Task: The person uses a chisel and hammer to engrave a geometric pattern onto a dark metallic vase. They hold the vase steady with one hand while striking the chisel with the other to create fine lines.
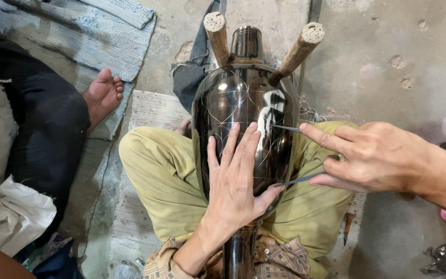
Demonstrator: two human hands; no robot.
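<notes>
Pressing flat, the left hand (pixel 236 181) steadies the vase (pixel 243 124) on the lap. Beside it, the right hand (pixel 372 155) pinches a divider (pixel 292 155) against the metal; a slipping point could scratch the polish.

Vase (pixel 243 103) lies on lap between two wooden pegs (pixel 217 31).

Two wooden pegs (pixel 264 44) flank the vase's (pixel 243 103) neck; bare floor (pixel 388 77) lies right.
</notes>
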